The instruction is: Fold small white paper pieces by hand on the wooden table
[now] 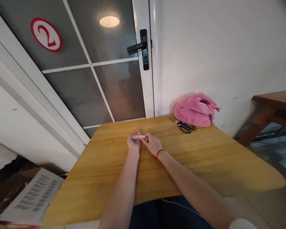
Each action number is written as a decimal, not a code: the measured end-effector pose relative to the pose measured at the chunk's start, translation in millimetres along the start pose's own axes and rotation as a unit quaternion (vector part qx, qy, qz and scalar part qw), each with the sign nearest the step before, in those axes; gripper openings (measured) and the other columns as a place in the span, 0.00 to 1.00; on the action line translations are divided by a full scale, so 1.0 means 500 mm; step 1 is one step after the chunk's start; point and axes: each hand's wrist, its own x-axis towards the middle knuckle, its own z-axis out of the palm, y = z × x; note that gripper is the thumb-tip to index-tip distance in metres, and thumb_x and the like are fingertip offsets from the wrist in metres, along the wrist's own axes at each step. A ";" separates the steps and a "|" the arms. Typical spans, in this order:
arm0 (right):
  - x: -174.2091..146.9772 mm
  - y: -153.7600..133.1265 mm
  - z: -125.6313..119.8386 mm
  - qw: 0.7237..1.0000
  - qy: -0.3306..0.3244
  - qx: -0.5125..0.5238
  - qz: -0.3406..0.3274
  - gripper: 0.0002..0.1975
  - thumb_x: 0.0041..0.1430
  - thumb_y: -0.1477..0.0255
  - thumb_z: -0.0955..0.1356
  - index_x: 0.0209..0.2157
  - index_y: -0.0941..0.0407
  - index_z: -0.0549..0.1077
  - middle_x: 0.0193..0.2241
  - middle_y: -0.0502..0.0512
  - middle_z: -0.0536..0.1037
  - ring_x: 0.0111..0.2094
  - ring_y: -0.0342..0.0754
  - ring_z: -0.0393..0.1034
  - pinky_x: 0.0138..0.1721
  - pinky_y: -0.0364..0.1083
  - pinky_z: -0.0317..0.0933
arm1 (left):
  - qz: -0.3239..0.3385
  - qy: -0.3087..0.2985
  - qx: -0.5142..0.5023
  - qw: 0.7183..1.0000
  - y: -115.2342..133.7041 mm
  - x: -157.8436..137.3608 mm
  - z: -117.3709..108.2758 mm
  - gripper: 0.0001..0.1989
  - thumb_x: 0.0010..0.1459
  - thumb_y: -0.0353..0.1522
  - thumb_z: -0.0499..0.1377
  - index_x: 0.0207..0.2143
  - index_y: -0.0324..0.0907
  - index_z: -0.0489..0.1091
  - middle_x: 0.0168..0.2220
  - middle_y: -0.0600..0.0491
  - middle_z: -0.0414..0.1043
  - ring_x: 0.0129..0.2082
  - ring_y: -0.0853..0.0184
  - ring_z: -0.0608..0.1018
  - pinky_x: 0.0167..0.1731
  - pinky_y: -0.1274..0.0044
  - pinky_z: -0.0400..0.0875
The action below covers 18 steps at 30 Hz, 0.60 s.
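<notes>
My left hand (133, 145) is palm up just over the middle of the table, its fingers curled behind a small, thin white stack that looks like cards (136, 137). From the right, my right hand (153, 145) pinches the near end of that stack between thumb and fingers. A red cord circles my right wrist. What is printed on the stack is too small to make out.
A wooden table (97, 178) lies under my arms. Black-handled scissors (185, 126) and a pink plush cloth bundle (195, 109) are at its back right. Behind stands a glazed door (119, 92) with a black handle (144, 47). An open cardboard box (33, 197) sits low left.
</notes>
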 end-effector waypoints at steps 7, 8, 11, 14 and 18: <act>0.001 -0.003 0.000 0.999 0.030 0.042 -0.006 0.17 0.54 0.55 0.56 0.34 0.54 0.62 0.24 0.48 0.71 0.23 0.41 0.64 0.22 0.38 0.48 | -0.008 -0.003 0.008 1.000 0.002 0.010 -0.009 0.11 0.55 0.28 0.43 0.22 0.37 0.57 0.25 0.52 0.61 0.29 0.73 0.70 0.31 0.79 0.67; 0.001 -0.003 -0.001 0.998 0.031 0.047 -0.002 0.17 0.54 0.55 0.57 0.34 0.54 0.62 0.25 0.48 0.71 0.24 0.41 0.64 0.22 0.38 0.49 | -0.011 -0.007 0.012 1.000 -0.003 0.009 -0.010 0.11 0.55 0.28 0.43 0.22 0.37 0.58 0.25 0.52 0.61 0.29 0.72 0.70 0.31 0.78 0.67; 0.002 -0.003 -0.003 0.998 0.020 0.057 0.012 0.18 0.53 0.55 0.58 0.36 0.54 0.63 0.27 0.50 0.72 0.25 0.41 0.65 0.23 0.39 0.50 | -0.036 -0.039 0.028 0.998 -0.023 0.002 -0.012 0.11 0.54 0.28 0.45 0.20 0.37 0.58 0.24 0.52 0.61 0.28 0.71 0.70 0.33 0.76 0.66; 0.003 -0.001 -0.004 0.997 0.012 0.069 0.024 0.19 0.52 0.54 0.58 0.37 0.54 0.63 0.29 0.51 0.73 0.27 0.42 0.66 0.24 0.39 0.51 | -0.069 -0.085 0.037 0.993 -0.042 -0.009 -0.013 0.12 0.53 0.28 0.44 0.19 0.37 0.57 0.23 0.51 0.61 0.28 0.70 0.70 0.34 0.74 0.65; 0.006 0.002 -0.001 0.996 0.015 0.075 0.042 0.18 0.51 0.55 0.59 0.36 0.54 0.64 0.29 0.51 0.73 0.28 0.42 0.66 0.24 0.39 0.51 | -0.069 -0.106 0.038 0.991 -0.050 -0.017 -0.010 0.11 0.53 0.28 0.44 0.19 0.38 0.57 0.23 0.52 0.61 0.28 0.70 0.70 0.34 0.74 0.65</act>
